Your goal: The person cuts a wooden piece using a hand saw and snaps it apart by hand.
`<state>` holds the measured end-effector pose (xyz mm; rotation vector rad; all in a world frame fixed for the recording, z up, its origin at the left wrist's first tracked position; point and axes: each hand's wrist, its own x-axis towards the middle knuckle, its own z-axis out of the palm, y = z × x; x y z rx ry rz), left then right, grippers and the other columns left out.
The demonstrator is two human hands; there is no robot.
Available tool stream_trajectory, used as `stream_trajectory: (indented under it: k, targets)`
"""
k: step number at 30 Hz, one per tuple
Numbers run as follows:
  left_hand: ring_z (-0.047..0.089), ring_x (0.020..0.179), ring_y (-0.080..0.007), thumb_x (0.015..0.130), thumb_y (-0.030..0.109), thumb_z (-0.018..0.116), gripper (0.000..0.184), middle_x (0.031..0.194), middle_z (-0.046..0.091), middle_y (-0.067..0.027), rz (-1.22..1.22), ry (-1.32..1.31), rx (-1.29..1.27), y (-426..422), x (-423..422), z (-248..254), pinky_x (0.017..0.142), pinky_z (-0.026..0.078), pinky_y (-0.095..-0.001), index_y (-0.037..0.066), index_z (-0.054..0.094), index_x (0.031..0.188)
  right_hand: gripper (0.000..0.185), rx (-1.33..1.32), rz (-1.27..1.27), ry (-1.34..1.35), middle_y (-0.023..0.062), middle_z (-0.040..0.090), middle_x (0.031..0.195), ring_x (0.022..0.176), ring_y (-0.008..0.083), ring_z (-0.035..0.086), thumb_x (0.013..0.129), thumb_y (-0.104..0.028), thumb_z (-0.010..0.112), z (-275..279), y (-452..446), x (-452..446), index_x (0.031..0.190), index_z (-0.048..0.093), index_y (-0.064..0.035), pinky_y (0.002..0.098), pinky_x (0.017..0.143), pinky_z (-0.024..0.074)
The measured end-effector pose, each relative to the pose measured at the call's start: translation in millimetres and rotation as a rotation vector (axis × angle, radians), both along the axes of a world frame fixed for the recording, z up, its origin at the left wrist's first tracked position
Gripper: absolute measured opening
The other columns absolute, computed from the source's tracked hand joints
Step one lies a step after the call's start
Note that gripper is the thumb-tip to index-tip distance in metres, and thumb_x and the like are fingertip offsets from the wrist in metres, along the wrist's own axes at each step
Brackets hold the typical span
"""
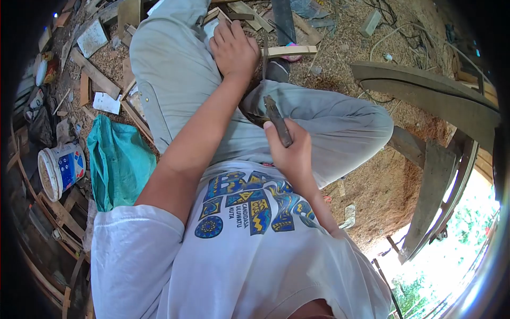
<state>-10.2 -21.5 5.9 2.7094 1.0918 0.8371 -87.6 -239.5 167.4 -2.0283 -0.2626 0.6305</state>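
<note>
My left hand [236,50] lies palm down over my trouser leg, fingers a little apart. Beside it, the near end of a pale, slightly curved wood strip [291,51] meets the edge of the hand; whether it runs underneath is hidden. In front of my shirt, my right hand [290,146] is closed round a dark, worn handle [277,121]. A thin dark blade-like strip [264,61] stands between the two hands, and a dark curved part lies by the handle; how they join is unclear.
Wood offcuts [95,73] and shavings cover the ground. At the left are a green cloth [114,165] and a white bucket [61,167]. Large curved boards [425,87] lie at the right, near a pale cable [404,26]. My bent legs [340,114] frame the middle.
</note>
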Motion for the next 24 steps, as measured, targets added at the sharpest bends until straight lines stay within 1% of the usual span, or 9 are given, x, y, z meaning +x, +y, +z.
stream_trajectory:
  k: [2,4,8,10,11,13,16,20,24]
  targets:
    - [0.053,0.134,-0.0377,0.087,0.025,0.063,0.050,0.144,0.056,-0.0213,-0.006,0.008,0.019,-2.0,-4.0,-0.9,0.106,0.042,-0.0526,0.005,0.060,0.132,0.029,-0.062,0.021,0.002,0.0020,0.047,0.059,0.061,0.0066,0.040,0.099,-0.020,0.073,7.4,-4.7,-5.1,0.082,0.065,0.0014,0.0327,0.053,0.0354]
    - [0.050,0.138,-0.0381,0.087,0.025,0.063,0.053,0.147,0.054,-0.0225,-0.001,0.003,-0.002,-3.5,-3.6,1.8,0.109,0.041,-0.0530,0.004,0.058,0.135,0.031,-0.025,-0.108,0.011,0.0018,0.045,0.058,0.060,0.0066,0.038,0.099,-0.021,0.074,7.5,-25.4,-3.2,0.080,0.063,0.0008,0.0332,0.051,0.0333]
    - [0.047,0.141,-0.0394,0.087,0.026,0.064,0.058,0.149,0.050,-0.0249,-0.001,0.014,-0.022,-3.4,-2.5,-4.2,0.113,0.039,-0.0548,0.003,0.056,0.140,0.037,-0.021,-0.060,-0.076,0.0003,0.043,0.058,0.059,0.0061,0.038,0.100,-0.024,0.074,-10.6,-21.5,12.6,0.076,0.060,-0.0002,0.0331,0.050,0.0319]
    - [0.042,0.143,-0.0493,0.087,0.025,0.064,0.064,0.155,0.043,-0.0307,-0.047,-0.041,-0.071,-0.6,-5.0,-8.6,0.118,0.033,-0.0604,-0.003,0.050,0.143,0.038,-0.014,-0.065,-0.050,0.0000,0.044,0.058,0.059,0.0061,0.039,0.101,-0.025,0.073,-22.0,-3.6,25.4,0.075,0.059,-0.0001,0.0328,0.051,0.0325]
    - [0.042,0.143,-0.0493,0.087,0.025,0.064,0.064,0.155,0.043,-0.0307,-0.042,-0.046,-0.058,4.4,-0.6,-9.1,0.118,0.033,-0.0604,-0.003,0.050,0.143,0.039,0.002,-0.075,-0.031,-0.0003,0.045,0.058,0.060,0.0060,0.039,0.101,-0.026,0.072,-24.6,5.4,30.9,0.075,0.058,0.0000,0.0325,0.052,0.0331]
    - [0.037,0.144,-0.0554,0.091,0.024,0.063,0.063,0.158,0.037,-0.0330,0.093,-0.168,-0.231,8.5,6.9,-7.9,0.120,0.032,-0.0633,-0.005,0.048,0.145,0.040,0.030,-0.086,0.016,-0.0002,0.045,0.058,0.060,0.0063,0.039,0.102,-0.026,0.072,-18.2,9.1,28.2,0.075,0.057,0.0000,0.0327,0.052,0.0335]
    - [0.035,0.144,-0.0587,0.093,0.024,0.064,0.061,0.161,0.033,-0.0325,0.123,-0.081,-0.244,14.9,10.1,-3.6,0.121,0.031,-0.0643,-0.005,0.048,0.145,0.041,0.037,-0.102,0.053,0.0003,0.046,0.059,0.061,0.0069,0.039,0.102,-0.027,0.071,-23.5,-6.0,17.8,0.076,0.055,0.0003,0.0330,0.054,0.0346]
    - [0.035,0.143,-0.0577,0.094,0.024,0.065,0.058,0.159,0.036,-0.0303,0.118,-0.024,-0.193,6.8,13.2,4.1,0.119,0.033,-0.0627,-0.003,0.049,0.144,0.041,0.092,-0.146,0.073,0.0021,0.047,0.061,0.063,0.0077,0.040,0.103,-0.025,0.070,-24.1,-9.8,18.0,0.075,0.054,-0.0002,0.0327,0.055,0.0354]
    - [0.040,0.143,-0.0490,0.095,0.022,0.065,0.052,0.155,0.041,-0.0269,0.097,-0.065,-0.201,7.9,11.7,5.5,0.119,0.033,-0.0600,0.000,0.052,0.140,0.038,-0.028,-0.078,-0.017,0.0028,0.049,0.063,0.064,0.0073,0.043,0.104,-0.024,0.069,-26.9,20.1,40.9,0.077,0.058,0.0003,0.0319,0.055,0.0357]
